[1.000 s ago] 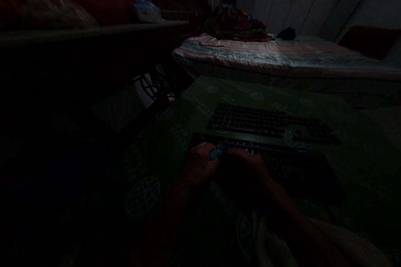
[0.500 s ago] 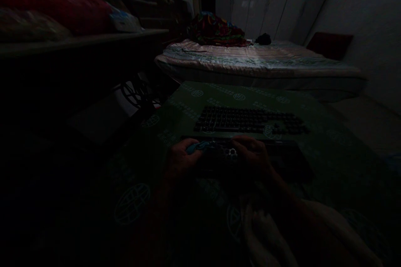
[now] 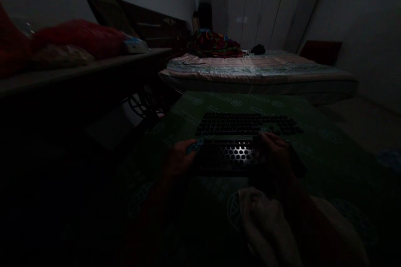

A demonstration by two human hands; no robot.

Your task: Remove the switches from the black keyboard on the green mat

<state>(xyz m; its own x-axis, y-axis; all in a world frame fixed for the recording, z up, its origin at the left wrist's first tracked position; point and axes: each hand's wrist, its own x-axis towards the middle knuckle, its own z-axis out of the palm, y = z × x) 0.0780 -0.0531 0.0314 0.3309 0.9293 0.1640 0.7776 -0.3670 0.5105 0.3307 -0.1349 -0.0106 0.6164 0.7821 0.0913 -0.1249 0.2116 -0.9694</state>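
Note:
The room is very dark. A dark keyboard frame (image 3: 230, 156) with a honeycomb-holed plate lies on a green mat (image 3: 313, 133) printed with globe marks. My left hand (image 3: 178, 162) is at its left end, fingers closed on a small blue tool (image 3: 194, 147). Over the frame's right part sits my right hand (image 3: 273, 154), with its fingers curled around the edge. Just beyond the frame, several rows of loose dark keycaps (image 3: 247, 124) are laid out on the mat.
A pale cloth (image 3: 266, 221) lies near my right forearm. Beyond the mat is a low bed (image 3: 257, 69) with a colourful bundle (image 3: 214, 44). A dark shelf (image 3: 78, 73) with red bags runs along the left. A wire stand (image 3: 139, 104) is beside the mat.
My right hand has slid rightward along the frame, and the holed plate between my hands now shows. The view has tilted up a little; my left hand keeps the blue tool.

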